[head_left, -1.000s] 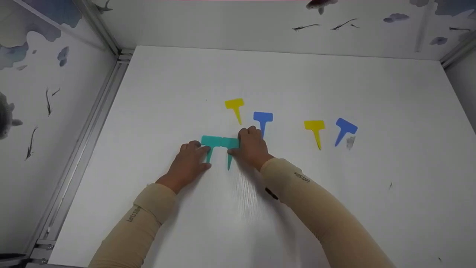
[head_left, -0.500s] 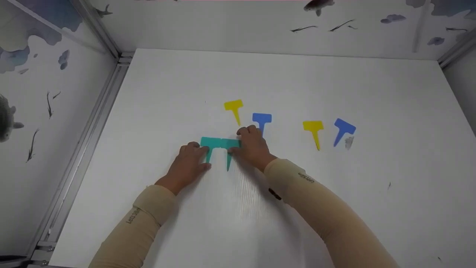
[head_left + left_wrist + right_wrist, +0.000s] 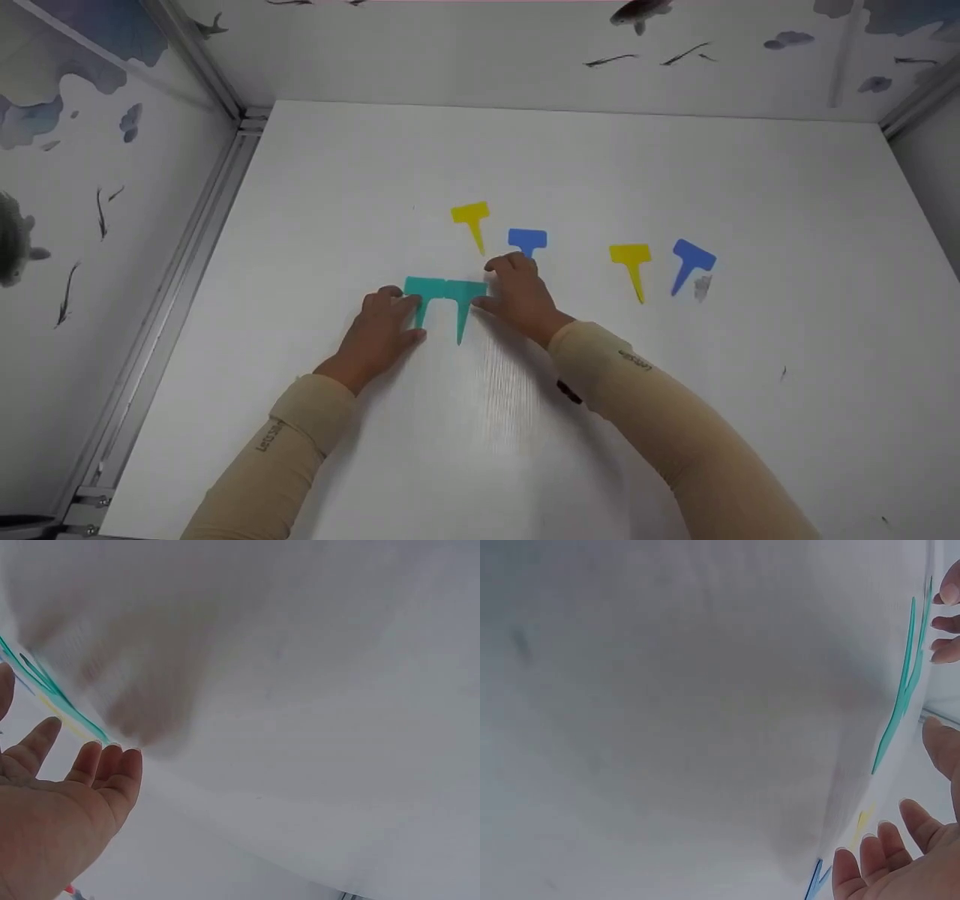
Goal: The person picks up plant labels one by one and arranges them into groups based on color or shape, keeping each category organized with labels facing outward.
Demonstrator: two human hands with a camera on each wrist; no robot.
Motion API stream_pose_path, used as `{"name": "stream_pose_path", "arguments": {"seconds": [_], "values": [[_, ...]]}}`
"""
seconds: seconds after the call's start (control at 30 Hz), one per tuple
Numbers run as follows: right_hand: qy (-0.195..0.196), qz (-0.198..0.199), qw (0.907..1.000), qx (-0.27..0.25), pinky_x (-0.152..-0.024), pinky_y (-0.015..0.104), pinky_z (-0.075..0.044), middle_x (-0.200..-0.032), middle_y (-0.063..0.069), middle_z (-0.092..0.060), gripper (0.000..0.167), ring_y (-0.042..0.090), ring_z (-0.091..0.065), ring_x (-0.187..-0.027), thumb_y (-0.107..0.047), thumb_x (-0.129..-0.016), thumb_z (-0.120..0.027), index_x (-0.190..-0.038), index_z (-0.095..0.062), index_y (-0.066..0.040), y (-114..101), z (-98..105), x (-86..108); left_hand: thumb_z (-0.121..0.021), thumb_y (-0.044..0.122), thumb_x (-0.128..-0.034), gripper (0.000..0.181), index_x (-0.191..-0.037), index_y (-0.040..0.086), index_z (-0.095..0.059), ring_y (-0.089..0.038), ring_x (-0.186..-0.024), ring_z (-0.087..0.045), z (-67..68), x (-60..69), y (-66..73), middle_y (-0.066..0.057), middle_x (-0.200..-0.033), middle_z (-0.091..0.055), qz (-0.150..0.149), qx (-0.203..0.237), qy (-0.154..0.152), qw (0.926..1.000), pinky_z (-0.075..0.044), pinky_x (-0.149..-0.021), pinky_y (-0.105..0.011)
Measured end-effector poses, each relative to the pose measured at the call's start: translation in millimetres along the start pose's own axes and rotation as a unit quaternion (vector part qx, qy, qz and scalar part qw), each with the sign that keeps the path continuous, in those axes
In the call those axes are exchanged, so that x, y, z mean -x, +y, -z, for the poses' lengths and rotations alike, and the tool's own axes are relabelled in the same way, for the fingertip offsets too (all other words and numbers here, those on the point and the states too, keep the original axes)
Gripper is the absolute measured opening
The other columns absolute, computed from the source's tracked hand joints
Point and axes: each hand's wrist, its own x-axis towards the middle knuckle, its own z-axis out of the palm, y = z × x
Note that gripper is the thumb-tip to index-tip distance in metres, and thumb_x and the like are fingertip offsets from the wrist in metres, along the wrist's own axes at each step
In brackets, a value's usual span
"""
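Observation:
Two teal T-shaped plant labels lie side by side on the white table, their heads meeting edge to edge: the left label [image 3: 425,287] and the right label [image 3: 466,290]. My left hand [image 3: 375,330] rests at the outer end of the left one, index finger on its stem and thumb by the tip. Beside the right label's outer end, my right hand [image 3: 523,300] has its fingers spread and loosely bent, holding nothing. It hides the stem of a blue plant label [image 3: 527,238]. In the right wrist view the teal pair [image 3: 900,709] appears edge-on beyond the thumb.
A yellow plant label [image 3: 470,213] lies beyond the teal pair. Farther right are another yellow label [image 3: 630,253] and a tilted blue label [image 3: 694,254], near a grey smudge [image 3: 702,288]. Printed white walls [image 3: 450,60] enclose the white table [image 3: 337,172] at the back and sides.
My right hand has let go of the right teal label and shifted slightly right, uncovering its outer end and more of its stem. My left hand has stayed put.

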Motion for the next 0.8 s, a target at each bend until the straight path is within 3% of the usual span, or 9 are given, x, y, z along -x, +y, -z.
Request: {"name": "stream_pose_path", "arguments": {"seconds": [0.47,0.8], "values": [[0.004,0.024,0.9996,-0.013,-0.108,0.035,-0.037,-0.137,0.01,-0.039,0.054,0.026,-0.034,-0.127,-0.029,-0.088,-0.071,-0.133,-0.047,-0.011,19,16,6.1,-0.065,0.029,-0.0931,0.056,-0.144,0.013,-0.046,-0.032,-0.132,-0.034,0.2,2.4,9.9,-0.016,-0.143,-0.039,-0.021,-0.013,0.041,0.9988,-0.034,-0.11,-0.043],[0.007,0.003,0.9993,-0.038,-0.106,0.034,-0.04,-0.137,0.009,-0.038,0.055,0.024,-0.036,-0.121,-0.031,-0.089,-0.071,-0.134,-0.045,-0.014,29,24,6.3,-0.067,0.028,-0.0916,0.057,-0.142,0.011,-0.048,-0.029,-0.131,-0.036,0.2,2.4,21.2,-0.013,-0.138,-0.044,-0.039,-0.019,0.05,0.9978,-0.035,-0.109,-0.04]]}}
